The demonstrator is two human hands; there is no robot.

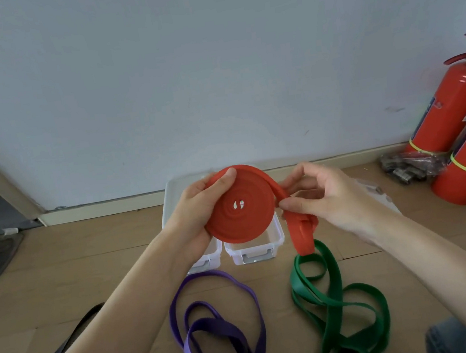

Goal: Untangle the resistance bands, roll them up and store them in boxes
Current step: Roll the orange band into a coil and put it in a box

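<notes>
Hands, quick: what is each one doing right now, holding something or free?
Left hand: grips the rolled part of the red band.
Right hand: fingers pinch the band's loose tail beside the roll.

Red band (239, 203), purple band (218, 327), green band (336, 307), clear boxes (253, 245), red extinguishers (452, 108).

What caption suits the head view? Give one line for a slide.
Left hand grips the nearly rolled red band, right hand pinches its tail.
</notes>
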